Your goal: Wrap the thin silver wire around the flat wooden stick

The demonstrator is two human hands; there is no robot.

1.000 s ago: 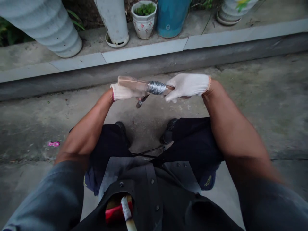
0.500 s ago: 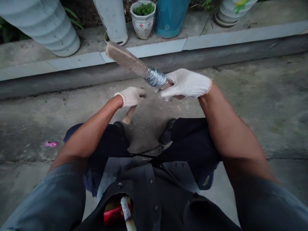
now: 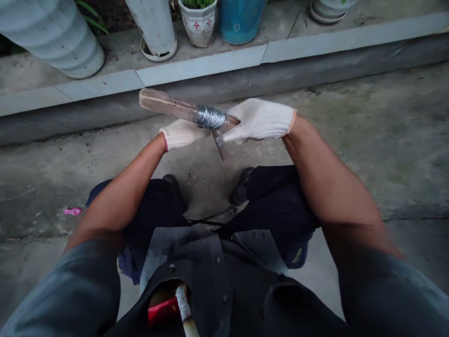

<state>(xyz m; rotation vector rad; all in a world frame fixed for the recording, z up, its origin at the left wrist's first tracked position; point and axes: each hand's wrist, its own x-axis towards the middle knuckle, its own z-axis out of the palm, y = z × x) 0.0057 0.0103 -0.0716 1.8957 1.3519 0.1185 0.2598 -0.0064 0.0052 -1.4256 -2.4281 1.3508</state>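
My right hand [image 3: 261, 119], in a white knit glove, is closed round one end of a flat wooden stick [image 3: 164, 103]. Shiny thin wire [image 3: 210, 117] is wound in many turns round the stick beside my thumb. My left hand [image 3: 184, 134], also gloved, is closed just under the stick, its fingertips hidden by the wire and wood. A narrow tapered metal piece [image 3: 219, 146] points down between the two hands; it seems to belong to the tool in my left hand, whose wooden handle is now hidden.
A low tiled ledge [image 3: 210, 65] runs ahead, bearing a ribbed white pot [image 3: 66, 42], a tall pale pot [image 3: 154, 28], a small flowered pot [image 3: 198, 25] and a blue pot [image 3: 242, 21]. A pink object [image 3: 72, 211] lies on the concrete at left. A cigarette [image 3: 185, 309] shows near the chest.
The wire-wound stick has swung lower and closer to level. My left hand has come up beneath it, its tool turning so the wooden handle no longer shows and a metal tip points down.
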